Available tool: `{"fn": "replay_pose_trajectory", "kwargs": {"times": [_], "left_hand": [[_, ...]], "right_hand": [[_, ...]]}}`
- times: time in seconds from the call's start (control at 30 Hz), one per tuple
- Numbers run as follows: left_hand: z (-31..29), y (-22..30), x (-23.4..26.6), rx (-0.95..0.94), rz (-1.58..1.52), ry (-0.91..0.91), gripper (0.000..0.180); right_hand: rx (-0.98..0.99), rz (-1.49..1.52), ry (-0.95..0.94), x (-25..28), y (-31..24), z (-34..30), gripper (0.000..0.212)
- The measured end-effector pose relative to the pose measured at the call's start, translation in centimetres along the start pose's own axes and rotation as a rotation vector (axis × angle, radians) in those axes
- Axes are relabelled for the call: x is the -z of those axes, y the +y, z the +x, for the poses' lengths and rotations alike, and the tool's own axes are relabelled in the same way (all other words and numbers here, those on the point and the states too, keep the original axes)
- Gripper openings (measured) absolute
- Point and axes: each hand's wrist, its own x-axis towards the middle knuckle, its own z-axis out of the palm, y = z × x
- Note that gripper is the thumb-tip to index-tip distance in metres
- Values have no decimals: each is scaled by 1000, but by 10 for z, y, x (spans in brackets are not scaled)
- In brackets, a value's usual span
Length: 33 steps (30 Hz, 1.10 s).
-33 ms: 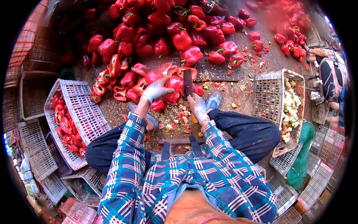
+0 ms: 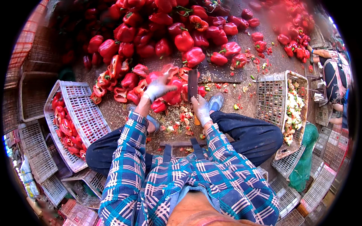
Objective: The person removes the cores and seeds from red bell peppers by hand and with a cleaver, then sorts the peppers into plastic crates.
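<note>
My left hand (image 2: 158, 90), in a whitish glove, is over the near red bell peppers with its fingers apart; it grips nothing that I can see. My right hand (image 2: 201, 108), gloved too, is closed around a knife, whose broad dark blade (image 2: 192, 84) points away from me. The blade stands just right of a red bell pepper (image 2: 174, 94). Left of my hands lie several cut pepper halves (image 2: 120, 95) with pale insides. Between my feet, pepper scraps (image 2: 184, 116) and seeds are scattered over the floor.
A large heap of whole red peppers (image 2: 162, 30) lies ahead. On the left, a tilted crate (image 2: 85, 113) holds red pepper pieces; on the right, another crate (image 2: 271, 96) holds pale cores. Green netting (image 2: 304, 150) hangs over crates. Another person (image 2: 335, 71) is at far right.
The knife blade has shifted slightly right and nearer to upright. My left hand's fingers look a little more spread above the peppers. Everything else stays nearly the same.
</note>
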Motion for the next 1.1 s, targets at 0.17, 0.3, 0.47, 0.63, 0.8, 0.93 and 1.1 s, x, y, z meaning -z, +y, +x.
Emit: {"fn": "replay_pose_trajectory", "kwargs": {"times": [0.17,0.3,0.47,0.63,0.8,0.93,1.1], "left_hand": [[107,-4,19,221,166,373,76],[181,-18,28,458,278,373,72],[216,-16,12,537,239,364,76],[190,-21,-27,363,184,359,72],[173,-91,-33,331,-817,546,58],[127,-77,-30,320,-1283,407,41],[67,-37,-38,341,-1413,104,28]], "right_hand": [[-31,194,33,10,25,22,28],[-46,246,11,4,20,23,22],[-80,229,-3,4,32,34,23],[-171,216,21,10,31,35,28],[76,-19,61,8,39,37,33],[357,-202,149,17,-27,10,30],[682,-293,324,9,-75,-22,27]]}}
